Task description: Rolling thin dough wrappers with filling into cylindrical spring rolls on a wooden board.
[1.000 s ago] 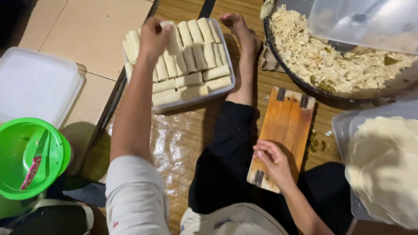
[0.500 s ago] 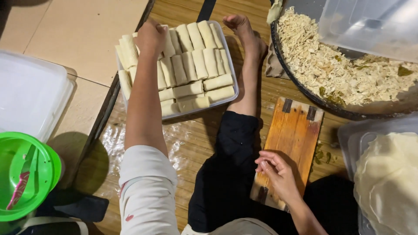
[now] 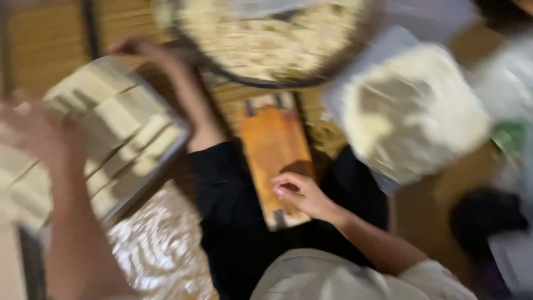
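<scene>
**Tray nearly full, board bare**

Since half a second back the view has swung right and gone blurry: the tray of rolls has slid from top centre to the nine o'clock side, and the green bowl and white lidded box have dropped out of sight.

At nine o'clock the left hand point(image 3: 33, 136) is raised over the near end of the metal tray point(image 3: 177, 145); blur hides its fingers, so I cannot tell whether they are spread or pinching anything. The pale rolls point(image 3: 119, 119) lie packed in rows and fill almost all of the tray I can see. In the middle, the wooden board point(image 3: 272, 141) lies bare on the worktop, with the right hand point(image 3: 302, 194) resting at its near end, fingers curled loosely together and holding nothing I can make out.

At twelve o'clock the big bowl of shredded filling point(image 3: 261, 39) looks well stocked, and at two o'clock the stack of pale wrappers point(image 3: 411, 105) sits thick, so I would judge plenty remains to be rolled.
</scene>
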